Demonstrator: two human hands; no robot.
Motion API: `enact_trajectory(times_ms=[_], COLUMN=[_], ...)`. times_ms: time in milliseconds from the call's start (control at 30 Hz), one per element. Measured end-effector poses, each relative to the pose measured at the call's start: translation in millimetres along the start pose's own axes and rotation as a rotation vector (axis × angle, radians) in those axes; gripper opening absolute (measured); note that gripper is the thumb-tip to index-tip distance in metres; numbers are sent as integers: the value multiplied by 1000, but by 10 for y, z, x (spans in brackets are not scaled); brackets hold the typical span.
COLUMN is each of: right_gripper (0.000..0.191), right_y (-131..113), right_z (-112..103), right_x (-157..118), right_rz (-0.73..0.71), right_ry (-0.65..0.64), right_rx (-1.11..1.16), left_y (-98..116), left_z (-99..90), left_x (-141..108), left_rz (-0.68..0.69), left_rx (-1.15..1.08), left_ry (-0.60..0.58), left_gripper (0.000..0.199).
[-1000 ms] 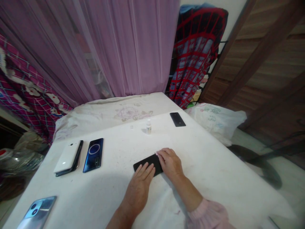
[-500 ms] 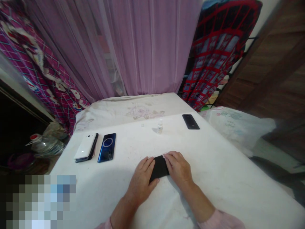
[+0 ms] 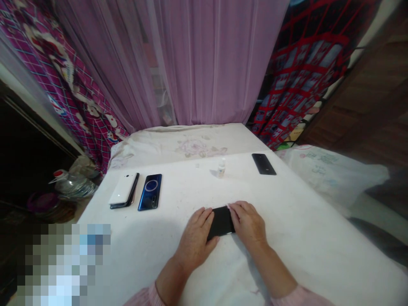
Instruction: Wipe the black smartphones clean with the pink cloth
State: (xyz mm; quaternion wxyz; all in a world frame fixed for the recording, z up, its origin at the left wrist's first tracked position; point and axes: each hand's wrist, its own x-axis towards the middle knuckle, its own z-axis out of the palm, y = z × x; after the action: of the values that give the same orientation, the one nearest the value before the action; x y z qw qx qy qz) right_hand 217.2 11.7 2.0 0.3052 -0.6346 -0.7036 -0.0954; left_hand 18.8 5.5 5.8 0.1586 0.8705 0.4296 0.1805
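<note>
A black phone lies flat on the white cloth, between my two hands. My left hand grips its left end, with the thumb along the near edge and the fingers at the far side. At the right end, my right hand is closed, its fingertips pinching something small and whitish at the phone's far corner. Past the phone stands a small white bottle, with a tiny pale piece to its left.
On the left lie a blue phone and a stack of phones with a white one on top. A dark phone lies at the back right of the table. Beyond the left edge is a plastic bottle.
The view has shifted, so the table and the things on it sit slightly farther right. Both hands keep nearly the same hold on the black phone.
</note>
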Motion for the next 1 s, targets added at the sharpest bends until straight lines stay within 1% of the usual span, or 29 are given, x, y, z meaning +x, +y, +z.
enact_trajectory(times_ms=[67,133,200,333,400,500,600,667,733,900,1000], right_gripper=[26,25,24,26,26,26,26,26,26,27,28], right_y=[-85,-109,-58,146,194,118,-43,-93,-51,204,168], right_z=[9,11,-1,-49,-63,-50,-15,-2,-6,-44,-40], right_x=[-1,-1,0,-2,-7,-14,-23,-29,-32,-26,-27], right_rz=[-39,-47,-20,64,89,73,-10,-43,-29,77,72], right_ry=[-24,-33,-20,-2,0,1,-33,-59,-59,11,17], right_rx=[23,41,32,-17,-45,-49,7,29,23,-46,-63], left_y=[6,12,20,45,54,55,46,44,45,43,25], left_z=[0,-4,-15,-49,-64,-65,-49,-41,-41,-55,-43], left_x=[8,14,18,26,31,36,34,30,27,17,11], left_rz=[1,1,-10,-39,-43,-38,-24,-20,-22,-11,2], left_rx=[-7,-15,-22,-29,-33,-35,-34,-32,-29,-20,-18], left_ry=[6,1,-14,-61,-73,-65,-35,-24,-26,-25,-11], left_gripper=[59,59,59,61,61,61,59,58,59,59,59])
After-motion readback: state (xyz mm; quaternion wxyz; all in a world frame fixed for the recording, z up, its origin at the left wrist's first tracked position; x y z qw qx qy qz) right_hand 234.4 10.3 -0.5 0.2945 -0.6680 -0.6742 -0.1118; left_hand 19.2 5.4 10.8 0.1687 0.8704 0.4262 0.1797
